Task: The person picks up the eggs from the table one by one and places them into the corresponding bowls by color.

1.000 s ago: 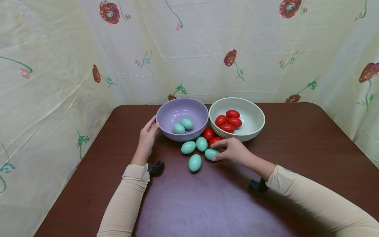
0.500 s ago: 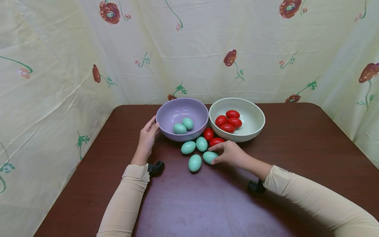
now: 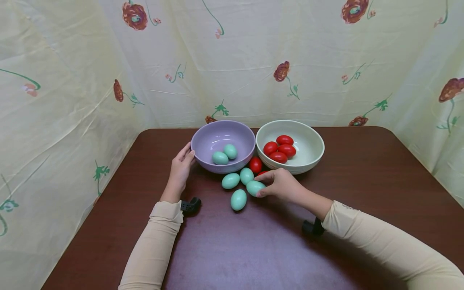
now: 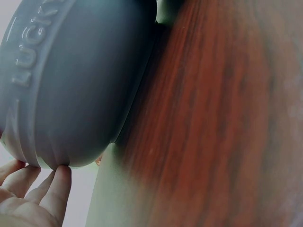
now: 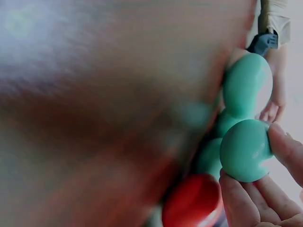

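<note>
In the head view my right hand (image 3: 284, 185) pinches a mint-green egg (image 3: 255, 188) between thumb and fingers. The right wrist view shows this green egg (image 5: 246, 150) between thumb and fingertips, with other green eggs behind it. My left hand (image 3: 180, 171) rests its fingers on the outer left side of a purple bowl (image 3: 201, 155); the left wrist view shows fingertips (image 4: 59, 177) against the bowl's wall. Two green eggs (image 3: 220, 158) lie inside it. Loose green eggs (image 3: 230, 181) lie in front of the bowl, beside a red egg (image 3: 255, 165); another red one is mostly hidden behind my right fingers.
A pale green-white bowl (image 3: 309, 151) stands right of the purple one, with several red eggs (image 3: 278, 157) in it. Both bowls stand near the far edge of the dark brown table (image 3: 362, 173). A floral curtain (image 3: 246, 72) hangs behind and at the sides.
My right hand has brought the pinched green egg slightly left, and it now covers more of the red egg behind. Two eggs in the purple bowl shifted slightly. My left hand stays put.
</note>
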